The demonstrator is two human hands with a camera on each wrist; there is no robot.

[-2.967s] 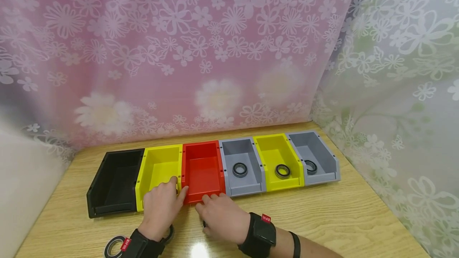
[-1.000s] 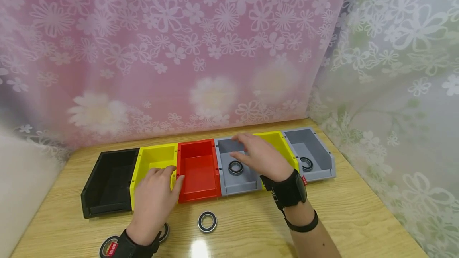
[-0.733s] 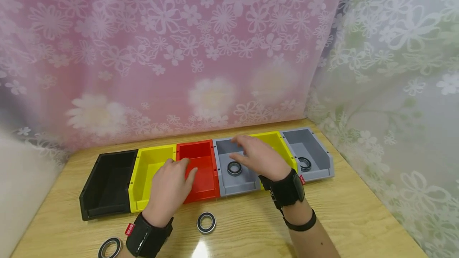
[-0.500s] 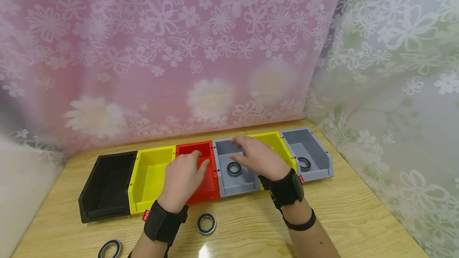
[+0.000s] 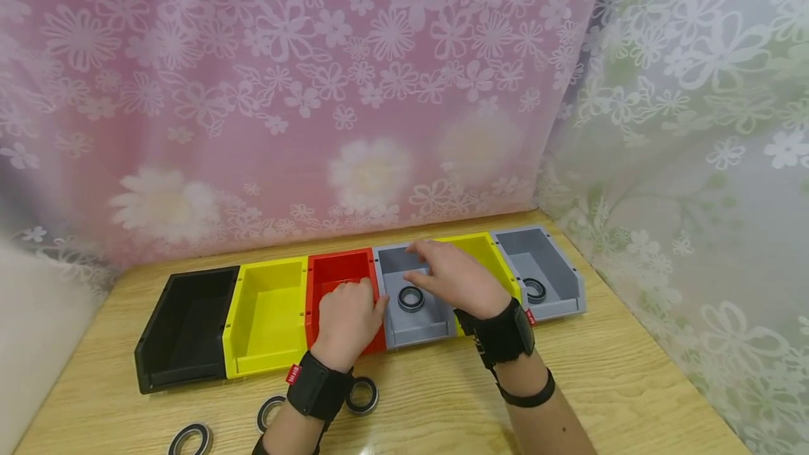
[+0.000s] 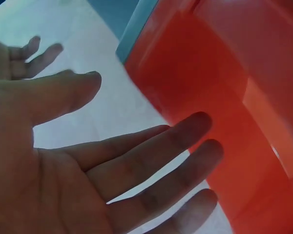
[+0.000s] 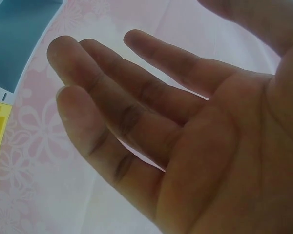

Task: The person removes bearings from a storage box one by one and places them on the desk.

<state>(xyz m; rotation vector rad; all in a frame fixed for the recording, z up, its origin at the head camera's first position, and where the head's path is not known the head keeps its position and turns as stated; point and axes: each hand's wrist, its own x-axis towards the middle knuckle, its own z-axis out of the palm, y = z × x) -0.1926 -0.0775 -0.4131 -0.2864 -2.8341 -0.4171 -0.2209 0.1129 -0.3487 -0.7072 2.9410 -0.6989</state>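
The left hand (image 5: 347, 318) is held near the red bin (image 5: 331, 270), the right hand (image 5: 461, 279) near the right yellow bin (image 5: 479, 251). Both grips are apart.

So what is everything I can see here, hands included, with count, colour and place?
Table: one, wood-coloured, lower view
Black bin: one, black, row's left end
Yellow bins: two, yellow, second and fifth
Red bin: one, red, third
Grey bins: two, grey, fourth and sixth
Loose bearings: three, black and silver, front of table
Binned bearings: two visible, black and silver, fourth and sixth bins; fifth partly hidden
Flowered cloths: two, pink behind, pale at right
Wrist straps: two, black and red, one per wrist
Left hand: one, bare, at the red bin
Right hand: one, bare, partly covering the fifth bin
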